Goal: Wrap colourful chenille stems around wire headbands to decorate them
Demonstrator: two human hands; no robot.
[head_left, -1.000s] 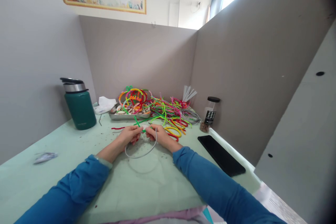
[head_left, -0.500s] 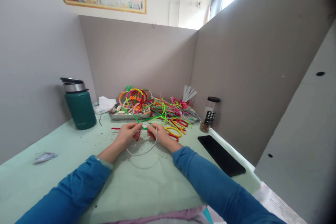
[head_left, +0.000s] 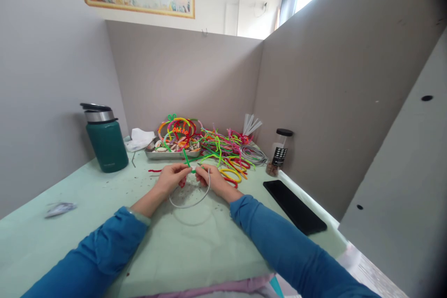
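Observation:
My left hand (head_left: 172, 179) pinches a fuzzy green stem (head_left: 186, 158) near the middle of the table, its free end pointing up and away. Close beside it on the right, my right hand (head_left: 211, 179) is closed on a thin grey hoop (head_left: 190, 205), whose curve hangs down between both hands. A short piece of the green stem lies across the gap between my fingertips. Beyond my left wrist, part of a red stem (head_left: 154, 171) rests on the table. The exact hold of the fingertips is too small to make out.
A metal tray (head_left: 174, 154) with colourful hoops and small pieces stands behind my hands, beside a pile of fuzzy stems (head_left: 223, 145). A green bottle (head_left: 107, 144) is on the left; a jar (head_left: 278, 153) and a black phone (head_left: 295, 206) are on the right.
The free end of the green stem has swung to the right and looks more upright. My left fingers have shifted slightly; my right hand and the grey hoop have hardly moved.

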